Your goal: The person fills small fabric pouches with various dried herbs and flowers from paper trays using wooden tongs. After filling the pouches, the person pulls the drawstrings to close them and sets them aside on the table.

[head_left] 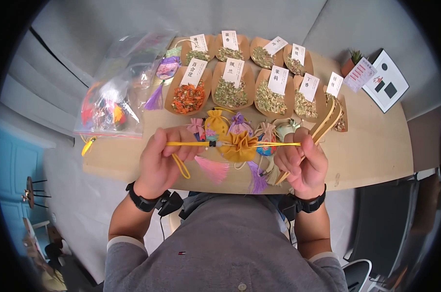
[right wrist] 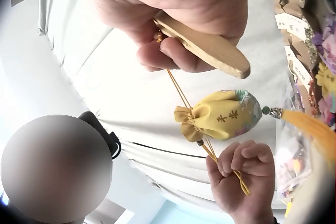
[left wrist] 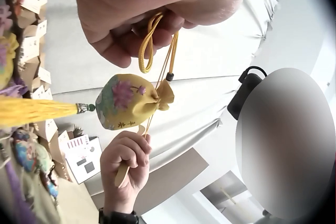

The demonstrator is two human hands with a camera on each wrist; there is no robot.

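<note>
A yellow drawstring sachet (left wrist: 126,100) with a pink flower and a yellow tassel (left wrist: 39,109) hangs between my hands, its gathered neck (head_left: 240,146) drawn closed. My left hand (head_left: 164,155) pinches the yellow cord (left wrist: 148,45) on one side, a loop dangling below the fingers. A small dark bead (left wrist: 169,76) sits on that cord near the neck. On the opposite side, my right hand (head_left: 305,163) pinches the thin drawstring (right wrist: 178,88) with the cord pulled straight. Wooden tongs (right wrist: 210,50) lie in the same right hand, their two arms pointing up and away in the head view.
Several small sachets, including a purple one (head_left: 240,124), lie behind the held one. Paper trays of dried herbs (head_left: 232,100) with labels stand in two rows beyond. A clear plastic bag (head_left: 128,92) lies at left; a white board (head_left: 386,82) and potted plant (head_left: 351,62) stand back right.
</note>
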